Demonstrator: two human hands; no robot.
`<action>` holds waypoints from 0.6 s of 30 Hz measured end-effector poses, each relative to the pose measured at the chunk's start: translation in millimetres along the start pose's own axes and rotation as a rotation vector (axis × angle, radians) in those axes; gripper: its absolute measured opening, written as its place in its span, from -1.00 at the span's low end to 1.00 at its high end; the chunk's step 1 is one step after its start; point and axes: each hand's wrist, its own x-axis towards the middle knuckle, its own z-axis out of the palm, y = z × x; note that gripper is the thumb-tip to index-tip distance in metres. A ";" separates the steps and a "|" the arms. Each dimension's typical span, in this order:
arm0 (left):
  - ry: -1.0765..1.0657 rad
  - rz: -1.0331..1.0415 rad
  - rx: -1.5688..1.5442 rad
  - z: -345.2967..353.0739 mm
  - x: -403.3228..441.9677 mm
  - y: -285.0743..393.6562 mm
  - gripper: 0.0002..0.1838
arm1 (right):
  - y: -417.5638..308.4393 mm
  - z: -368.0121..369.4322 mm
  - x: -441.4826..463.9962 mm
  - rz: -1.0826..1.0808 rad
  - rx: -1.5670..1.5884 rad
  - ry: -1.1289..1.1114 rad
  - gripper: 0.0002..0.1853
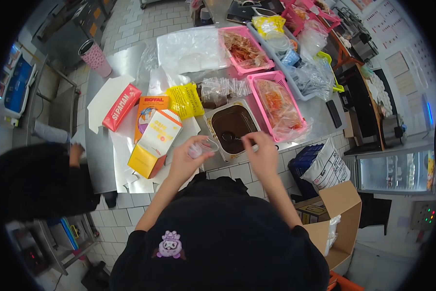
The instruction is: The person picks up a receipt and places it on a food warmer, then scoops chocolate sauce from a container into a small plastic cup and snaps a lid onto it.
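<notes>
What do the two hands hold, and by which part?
Left hand: what looks like a clear cup, around its side. Right hand: a spoon, by its handle.

This looks like the working kitchen of a small food business: a stainless-steel table point(99, 162) stretches from nine to two o'clock, carrying printed food cartons point(122, 107) at ten, a tub of dark brown sauce point(213, 130) towards one, and pink baskets point(258, 104) of bagged food at one to two. A glass-fronted cooler point(397, 169) at three o'clock and a pale tiled floor point(135, 24) at eleven suit a commercial kitchen too.
</notes>
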 end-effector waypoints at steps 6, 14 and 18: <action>0.225 -0.034 -0.063 -7.1 -11.1 -18.9 -0.52 | 76.5 -4.5 -17.6 0.041 -0.413 -0.269 -0.87; 0.322 -0.062 -0.134 12.2 -20.2 -21.8 -0.49 | 59.6 31.4 -6.1 0.136 -0.280 -0.248 -0.87; 0.271 -0.092 -0.150 17.5 -20.1 -12.5 -0.44 | 66.3 39.9 -8.9 0.145 -0.016 -0.167 -0.87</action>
